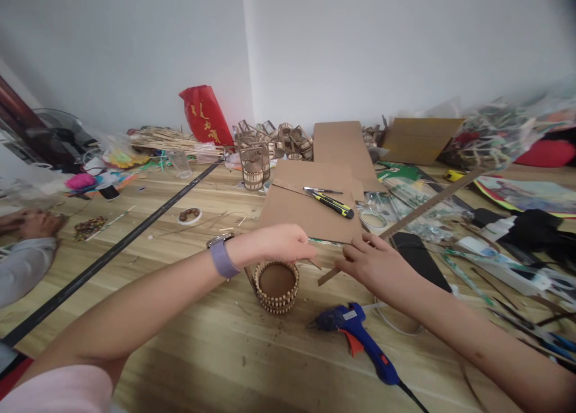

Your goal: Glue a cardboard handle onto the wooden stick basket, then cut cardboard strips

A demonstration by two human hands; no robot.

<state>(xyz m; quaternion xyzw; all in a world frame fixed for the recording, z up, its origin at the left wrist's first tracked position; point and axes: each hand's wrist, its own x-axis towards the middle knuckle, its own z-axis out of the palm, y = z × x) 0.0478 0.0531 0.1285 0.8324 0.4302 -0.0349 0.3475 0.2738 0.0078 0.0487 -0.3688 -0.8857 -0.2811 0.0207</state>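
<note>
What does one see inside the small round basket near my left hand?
Inside the small round basket, a flat brown bottom is visible. Its nearest inner wall is hidden behind the near rim; anything beneath the basket is covered.

The head camera looks down across the table [189,347] from nearby. It faces the wall [360,53] beyond the far edge.

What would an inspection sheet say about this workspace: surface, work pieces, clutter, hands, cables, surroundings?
Surface: wooden table, dark specks near the basket.
Job's things: round basket upright; glue gun lying to its right.
Clutter: utility knife on cardboard; plastic wrapping at right.
Hands: left hand holds a thin strip; right hand holds a long strip.
Cables: dark cord from the glue gun's handle.
Surroundings: red bag before the wall; another person's hand at left.
</note>
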